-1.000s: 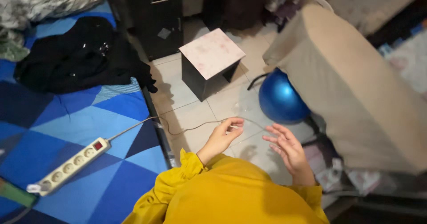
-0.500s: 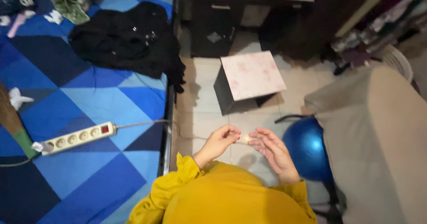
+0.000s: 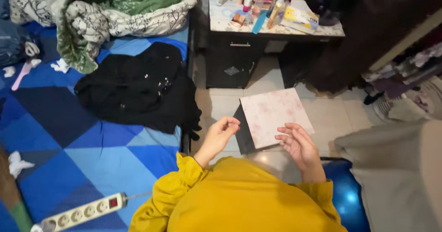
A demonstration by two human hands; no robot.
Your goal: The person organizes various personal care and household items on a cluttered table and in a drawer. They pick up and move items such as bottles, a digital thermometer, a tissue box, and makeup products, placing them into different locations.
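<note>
My left hand (image 3: 221, 133) is raised over the floor beside the bed, thumb and fingertips pinched together; anything between them is too small to see. My right hand (image 3: 298, 145) is held a little apart to the right, palm up with its fingers spread and nothing in it. Both arms wear yellow sleeves (image 3: 239, 200). Below and between the hands stands a small dark stool with a pink-white marbled top (image 3: 272, 113).
A bed with a blue triangle-pattern sheet (image 3: 69, 140) fills the left, with a black garment (image 3: 138, 87), a crumpled green-white blanket (image 3: 106, 11) and a white power strip (image 3: 80, 211). A dark cabinet with bottles (image 3: 271, 15) stands ahead. A blue ball (image 3: 346, 196) and beige cover (image 3: 396, 176) lie right.
The view has tilted up and forward, bringing the cabinet top and blanket into sight. My hands stay raised; the left keeps its pinch and the right has drawn slightly away.
</note>
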